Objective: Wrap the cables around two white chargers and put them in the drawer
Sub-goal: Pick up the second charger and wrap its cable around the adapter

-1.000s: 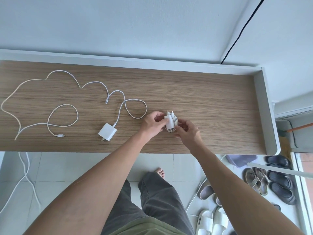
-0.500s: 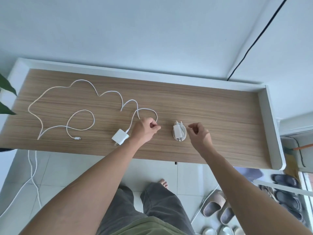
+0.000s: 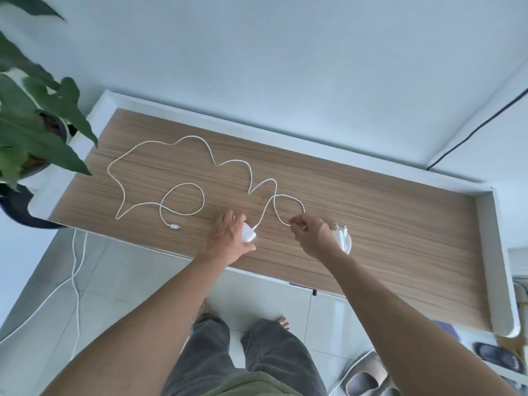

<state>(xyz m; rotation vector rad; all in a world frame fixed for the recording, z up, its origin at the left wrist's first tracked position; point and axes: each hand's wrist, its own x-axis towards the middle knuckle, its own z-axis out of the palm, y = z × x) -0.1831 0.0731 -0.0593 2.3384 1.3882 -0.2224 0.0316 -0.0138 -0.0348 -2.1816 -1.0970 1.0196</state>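
My left hand (image 3: 228,238) grips the second white charger (image 3: 248,233) near the front edge of the wooden desk top (image 3: 400,224). Its long white cable (image 3: 200,155) lies in loose loops across the left half of the desk, ending in a plug (image 3: 174,226). My right hand (image 3: 314,238) pinches that cable a short way from the charger. The first white charger (image 3: 344,237), with its cable wound around it, rests on the desk just right of my right hand, partly hidden by it. No drawer is visible.
A white raised rim (image 3: 500,252) borders the desk at the back and right. A potted plant (image 3: 34,118) stands at the left end. White cords (image 3: 75,270) hang to the tiled floor. Slippers (image 3: 368,375) lie at the lower right.
Both hands let go of the wrapped charger, which now lies on the desk. My left hand moved left and took the second charger; my right hand took its cable. The camera swung left.
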